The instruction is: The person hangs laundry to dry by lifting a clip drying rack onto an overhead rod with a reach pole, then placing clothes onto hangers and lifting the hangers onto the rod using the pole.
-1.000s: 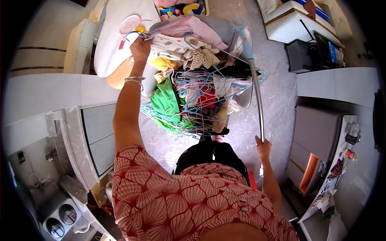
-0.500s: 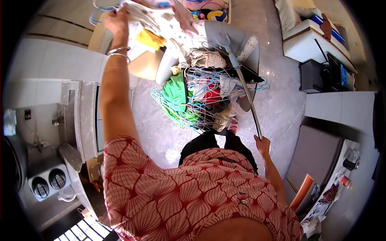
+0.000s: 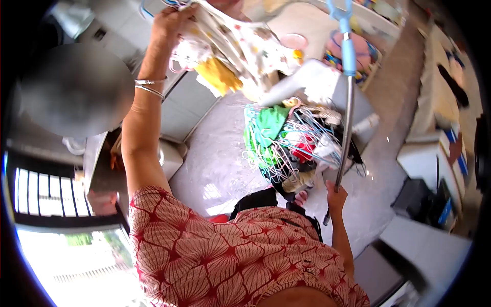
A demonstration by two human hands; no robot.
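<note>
My left hand (image 3: 171,24) is raised at the upper left, its fingers closed round the tops of several clothes hangers (image 3: 148,9). White patterned clothes (image 3: 240,43) and a yellow garment (image 3: 219,75) hang below it. My right hand (image 3: 336,196), at the lower right, is wrapped round a metal clothes pole (image 3: 349,107). The pole stands nearly upright, with a light blue forked head at the top edge of the view. Left of the pole, a heap of hangers (image 3: 281,165) with green, red and pale garments rests in front of my feet, apart from both hands.
A grey chair (image 3: 358,94) stands behind the heap. Farther back is a bin of toys (image 3: 378,66). On the right are a black box (image 3: 410,197) and a pale cabinet (image 3: 424,245). A bright window (image 3: 71,256) is at the lower left.
My view has turned left, bringing the window into sight. The pole has swung more upright and its head has risen. Both hands keep their hold, and the clothes remain lifted.
</note>
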